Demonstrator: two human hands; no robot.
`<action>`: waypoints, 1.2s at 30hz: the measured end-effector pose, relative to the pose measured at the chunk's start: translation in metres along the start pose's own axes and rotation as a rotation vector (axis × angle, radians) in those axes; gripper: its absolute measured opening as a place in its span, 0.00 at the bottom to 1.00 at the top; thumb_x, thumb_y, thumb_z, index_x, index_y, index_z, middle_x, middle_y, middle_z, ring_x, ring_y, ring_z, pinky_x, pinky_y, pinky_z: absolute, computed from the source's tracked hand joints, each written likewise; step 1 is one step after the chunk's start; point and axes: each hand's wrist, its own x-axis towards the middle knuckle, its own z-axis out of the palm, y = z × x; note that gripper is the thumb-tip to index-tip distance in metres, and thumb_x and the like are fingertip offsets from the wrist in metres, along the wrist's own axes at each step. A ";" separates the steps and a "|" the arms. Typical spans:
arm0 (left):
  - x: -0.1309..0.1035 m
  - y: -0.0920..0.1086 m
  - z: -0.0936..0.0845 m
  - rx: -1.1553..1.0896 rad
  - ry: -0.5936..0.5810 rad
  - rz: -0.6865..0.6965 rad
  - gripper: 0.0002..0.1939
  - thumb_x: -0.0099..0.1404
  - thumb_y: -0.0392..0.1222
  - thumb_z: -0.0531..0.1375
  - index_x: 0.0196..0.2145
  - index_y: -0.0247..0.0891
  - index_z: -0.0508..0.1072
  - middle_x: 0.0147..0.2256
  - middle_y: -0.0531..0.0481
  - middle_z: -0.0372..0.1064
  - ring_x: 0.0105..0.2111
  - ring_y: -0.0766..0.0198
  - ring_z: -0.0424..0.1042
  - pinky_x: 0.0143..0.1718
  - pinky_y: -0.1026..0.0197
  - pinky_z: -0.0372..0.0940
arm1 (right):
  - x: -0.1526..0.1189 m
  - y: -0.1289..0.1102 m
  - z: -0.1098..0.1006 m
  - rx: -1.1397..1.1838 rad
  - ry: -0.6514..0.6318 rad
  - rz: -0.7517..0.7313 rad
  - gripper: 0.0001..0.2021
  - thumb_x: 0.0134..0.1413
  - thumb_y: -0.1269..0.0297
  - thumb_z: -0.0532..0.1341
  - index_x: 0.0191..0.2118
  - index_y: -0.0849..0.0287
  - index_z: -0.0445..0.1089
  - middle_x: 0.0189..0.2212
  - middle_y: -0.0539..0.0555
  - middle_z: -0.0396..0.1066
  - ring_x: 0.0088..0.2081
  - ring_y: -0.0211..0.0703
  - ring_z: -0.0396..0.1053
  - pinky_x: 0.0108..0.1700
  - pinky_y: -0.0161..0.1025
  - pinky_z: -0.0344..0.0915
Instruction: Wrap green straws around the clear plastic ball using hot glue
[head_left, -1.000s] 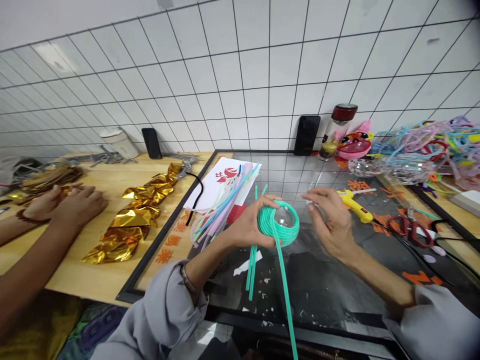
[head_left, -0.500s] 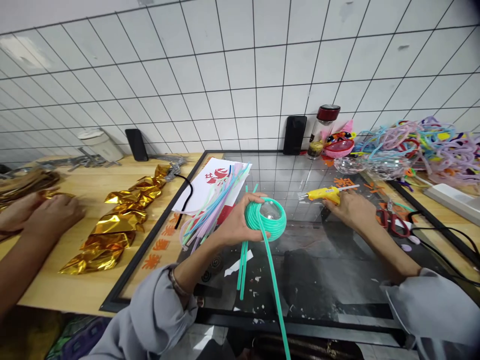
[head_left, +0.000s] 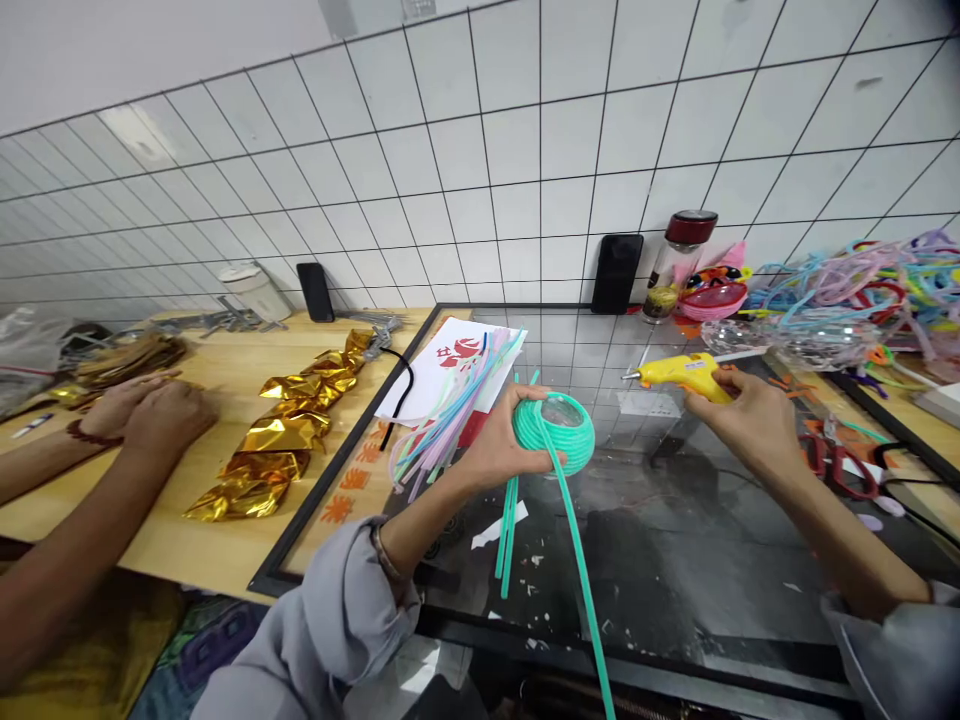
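Note:
My left hand is closed around a small clear round bowl wrapped in coils of green pipe cleaner. A long green tail runs down from the coils past the table's front edge. To the right, my right hand grips a yellow hot glue gun by its handle. Its nozzle points left toward the bowl but stays apart from it. A white glue stick sticks out of its back. Several loose green pipe cleaners lie below the bowl, partly hidden by my left hand.
At left, a co-worker's hands rest near twisted gold foil. Pastel pipe cleaners lie on white paper. Behind stand a phone and a bottle; red scissors and a pipe cleaner heap are at right.
My right hand has lifted the glue gun off the tabletop, its fingers now around the handle. The camera view has shifted left; my left hand keeps hold of the bowl.

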 end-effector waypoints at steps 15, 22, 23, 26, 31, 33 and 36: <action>-0.004 0.007 0.013 0.036 -0.010 0.121 0.37 0.40 0.40 0.75 0.47 0.40 0.66 0.55 0.40 0.66 0.59 0.44 0.67 0.61 0.45 0.60 | -0.051 -0.054 -0.006 0.163 0.422 -0.620 0.11 0.54 0.59 0.66 0.39 0.57 0.66 0.33 0.55 0.69 0.32 0.46 0.71 0.32 0.41 0.68; -0.006 0.005 0.018 0.087 0.014 0.127 0.37 0.40 0.39 0.75 0.47 0.41 0.65 0.56 0.41 0.66 0.58 0.45 0.68 0.61 0.43 0.59 | -0.057 -0.055 0.002 0.187 0.381 -0.611 0.11 0.55 0.59 0.67 0.39 0.57 0.66 0.33 0.54 0.68 0.31 0.45 0.69 0.30 0.40 0.66; -0.006 0.005 0.018 0.089 0.013 0.122 0.37 0.40 0.39 0.75 0.47 0.41 0.65 0.56 0.41 0.66 0.59 0.44 0.67 0.61 0.43 0.59 | -0.058 -0.055 0.003 0.193 0.378 -0.604 0.12 0.55 0.59 0.67 0.39 0.57 0.66 0.33 0.54 0.68 0.31 0.44 0.69 0.29 0.40 0.66; -0.005 0.006 0.016 0.081 -0.012 0.113 0.37 0.40 0.37 0.75 0.48 0.41 0.65 0.56 0.41 0.66 0.60 0.44 0.67 0.62 0.42 0.59 | -0.059 -0.055 0.005 0.215 0.362 -0.579 0.11 0.55 0.59 0.67 0.40 0.57 0.66 0.33 0.54 0.68 0.30 0.43 0.68 0.28 0.39 0.65; -0.004 0.007 0.009 0.040 -0.088 0.111 0.37 0.39 0.36 0.74 0.47 0.41 0.66 0.57 0.41 0.65 0.61 0.43 0.65 0.63 0.43 0.57 | -0.060 -0.058 0.005 0.222 0.362 -0.561 0.11 0.54 0.60 0.67 0.40 0.56 0.66 0.34 0.54 0.68 0.32 0.44 0.70 0.29 0.40 0.65; -0.004 0.008 0.008 0.017 -0.110 0.097 0.37 0.40 0.37 0.74 0.47 0.41 0.65 0.58 0.40 0.65 0.61 0.43 0.65 0.63 0.43 0.57 | -0.061 -0.059 0.005 0.229 0.365 -0.567 0.11 0.54 0.61 0.67 0.40 0.57 0.67 0.34 0.54 0.68 0.32 0.45 0.70 0.29 0.40 0.66; -0.004 0.007 0.007 -0.025 -0.124 0.072 0.37 0.39 0.37 0.74 0.47 0.41 0.65 0.58 0.41 0.65 0.61 0.43 0.65 0.63 0.43 0.57 | -0.062 -0.060 0.005 0.241 0.369 -0.576 0.11 0.54 0.61 0.67 0.41 0.57 0.67 0.34 0.55 0.69 0.33 0.46 0.71 0.29 0.40 0.66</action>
